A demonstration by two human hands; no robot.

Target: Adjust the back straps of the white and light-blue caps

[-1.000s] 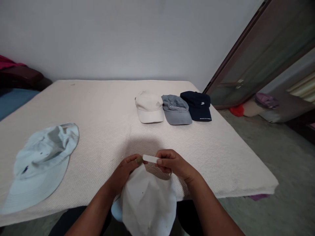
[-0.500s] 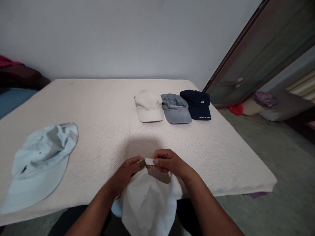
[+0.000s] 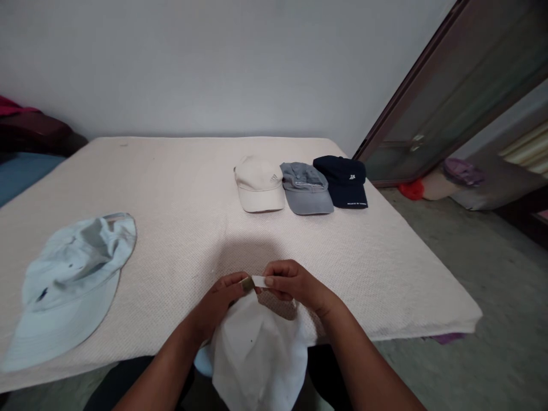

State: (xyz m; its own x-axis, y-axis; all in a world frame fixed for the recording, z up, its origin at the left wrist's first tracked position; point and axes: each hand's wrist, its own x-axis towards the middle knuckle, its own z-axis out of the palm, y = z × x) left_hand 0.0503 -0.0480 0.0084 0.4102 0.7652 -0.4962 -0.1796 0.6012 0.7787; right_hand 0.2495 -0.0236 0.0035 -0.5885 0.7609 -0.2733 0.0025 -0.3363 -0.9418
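Note:
A white cap (image 3: pixel 259 354) hangs at the near table edge, its back opening facing away from me. My left hand (image 3: pixel 222 297) pinches the brass-coloured buckle (image 3: pixel 247 283) at the end of the cap's back. My right hand (image 3: pixel 295 284) grips the white strap (image 3: pixel 259 281) between thumb and forefinger, and the strap runs straight into the buckle. Both hands are closed, just above the table. The lower part of the cap drops out of view over my lap.
A light blue cap (image 3: pixel 71 285) lies at the left of the cloth-covered table (image 3: pixel 180 188). Farther back, a cream cap (image 3: pixel 259 185), a grey cap (image 3: pixel 306 188) and a navy cap (image 3: pixel 342 181) sit in a row. A wall stands behind; a door (image 3: pixel 432 97) is at the right.
My right thumb and forefinger have shifted very slightly left along the strap, closer to the buckle. The caps on the table stay where they were.

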